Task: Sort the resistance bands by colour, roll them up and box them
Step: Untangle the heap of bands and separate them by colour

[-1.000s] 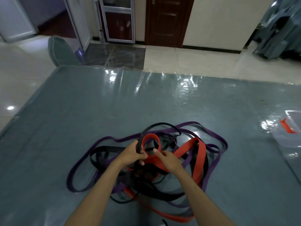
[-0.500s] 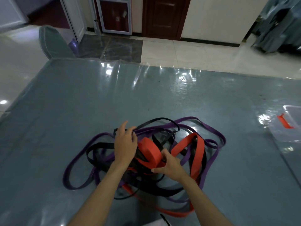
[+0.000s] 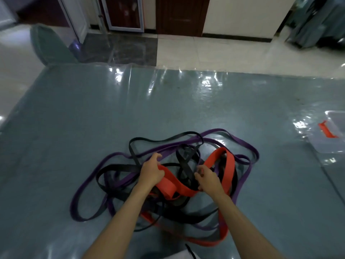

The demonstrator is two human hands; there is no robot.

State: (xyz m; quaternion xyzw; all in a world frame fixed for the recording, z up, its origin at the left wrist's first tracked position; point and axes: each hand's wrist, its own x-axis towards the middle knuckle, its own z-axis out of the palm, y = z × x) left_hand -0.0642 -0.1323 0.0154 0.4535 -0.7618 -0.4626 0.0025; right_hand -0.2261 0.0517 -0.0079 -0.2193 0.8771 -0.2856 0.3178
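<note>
A tangled heap of resistance bands lies on the blue-grey table (image 3: pixel 74 116) in front of me. A wide red band (image 3: pixel 229 166) loops through it, with purple bands (image 3: pixel 240 143) around the outside and black bands (image 3: pixel 183 161) in the middle. My left hand (image 3: pixel 151 171) grips one end of a stretch of the red band. About a hand's width to the right, my right hand (image 3: pixel 208 177) pinches the same red band, which sags between the two hands. A clear plastic box (image 3: pixel 334 144) with a red clasp stands at the table's right edge.
A glossy clear sheet covers the table and reflects light at the far side. A green chair back (image 3: pixel 49 44) stands beyond the far left corner. Doors and a tiled floor lie behind the table.
The red band was bunched in a small coil between my hands. My hands have moved apart and the red stretch now hangs slack between them.
</note>
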